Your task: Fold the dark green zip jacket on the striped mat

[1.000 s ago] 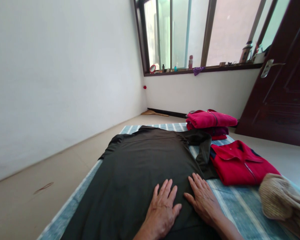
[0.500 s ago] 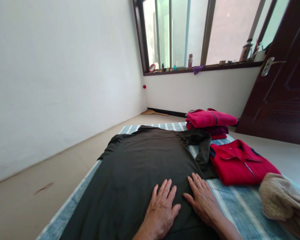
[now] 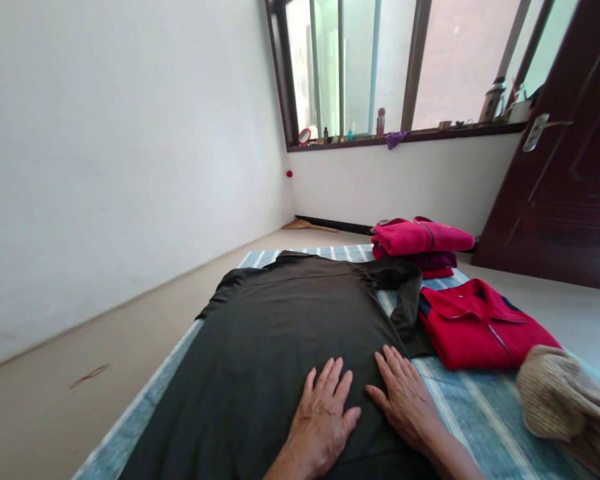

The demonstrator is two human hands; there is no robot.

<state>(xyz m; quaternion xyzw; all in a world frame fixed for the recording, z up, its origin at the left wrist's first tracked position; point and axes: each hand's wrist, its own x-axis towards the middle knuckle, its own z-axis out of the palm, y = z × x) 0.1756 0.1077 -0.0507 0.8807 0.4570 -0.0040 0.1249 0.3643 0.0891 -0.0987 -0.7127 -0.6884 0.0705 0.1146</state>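
Note:
A dark long-sleeved shirt (image 3: 280, 333) lies spread flat on a blue-and-white striped sheet (image 3: 485, 407), its collar end away from me. My left hand (image 3: 323, 417) rests palm down on the lower right part of the shirt, fingers stretched out. Beside it, near the shirt's right edge, my right hand (image 3: 405, 397) also lies flat with fingers apart. One sleeve (image 3: 407, 293) bends back along the shirt's right side. Neither hand grips the cloth.
Right of the shirt lies a folded red zip jacket (image 3: 480, 327), with a beige knitted garment (image 3: 565, 393) nearer me. Folded red and purple clothes (image 3: 425, 240) are stacked at the far right corner. A white wall (image 3: 130, 147) runs along the left, a brown door (image 3: 555, 180) stands right.

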